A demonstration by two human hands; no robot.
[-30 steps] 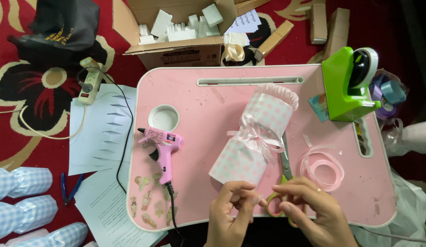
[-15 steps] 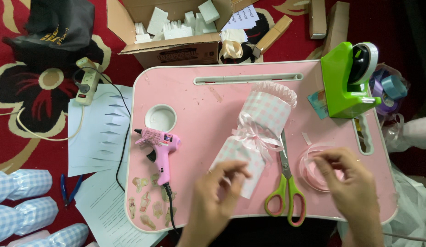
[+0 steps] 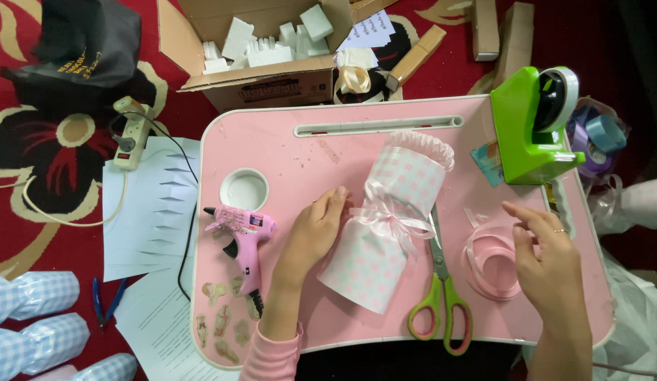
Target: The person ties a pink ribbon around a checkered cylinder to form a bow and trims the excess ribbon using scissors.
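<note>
Resting open-fingered, the left hand [image 3: 315, 229] touches the checked wrapped bundle [image 3: 385, 222].
Right of the bundle, beyond the green-handled scissors [image 3: 441, 282], the right hand [image 3: 547, 257] hovers spread over the pink ribbon coil [image 3: 492, 262], holding nothing.

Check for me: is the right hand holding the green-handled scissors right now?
No: the scissors lie flat on the pink tray, untouched, while the right hand rests over the coil of pink ribbon beside them.

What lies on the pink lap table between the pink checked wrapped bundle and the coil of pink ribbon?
In the head view, green-handled scissors lie between the pink checked wrapped bundle and the coil of pink ribbon, blades pointing away from the person.
</note>
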